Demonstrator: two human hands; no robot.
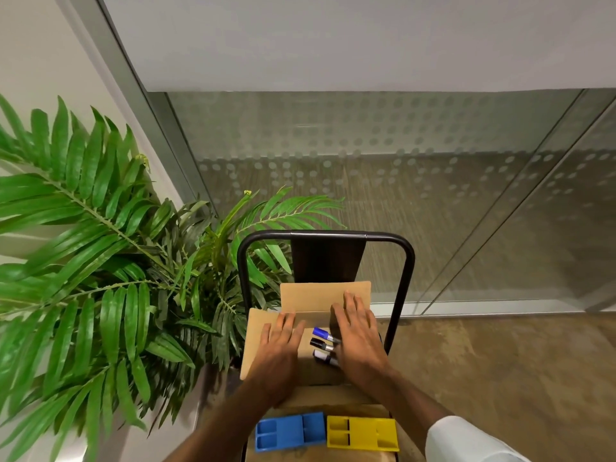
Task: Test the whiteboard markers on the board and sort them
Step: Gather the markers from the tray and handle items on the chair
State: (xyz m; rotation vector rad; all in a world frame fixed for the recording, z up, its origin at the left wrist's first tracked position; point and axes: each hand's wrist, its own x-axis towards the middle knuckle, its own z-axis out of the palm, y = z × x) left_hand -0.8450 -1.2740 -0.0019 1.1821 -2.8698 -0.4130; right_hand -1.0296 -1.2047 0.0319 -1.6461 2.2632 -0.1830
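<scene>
An open cardboard box [325, 296] sits on a chair seat. Inside it lie three markers: a blue-capped marker [321, 333], a black-capped marker [319, 344] and a dark marker with a white label [324, 357]. My left hand [279, 348] lies flat with straight fingers on the box's left flap. My right hand [356, 335] lies flat on the right side of the box, covering the markers' far ends. A blue tray [289, 431] and a yellow tray [362, 432] lie side by side at the seat's near edge. The whiteboard [333, 41] spans the wall above.
The chair [328, 235] has a black metal frame and dark backrest. A large green plant [100, 245] crowds the left side, touching the chair. A frosted-dot glass wall [400, 161] stands behind, with brown floor [500, 361] to the right.
</scene>
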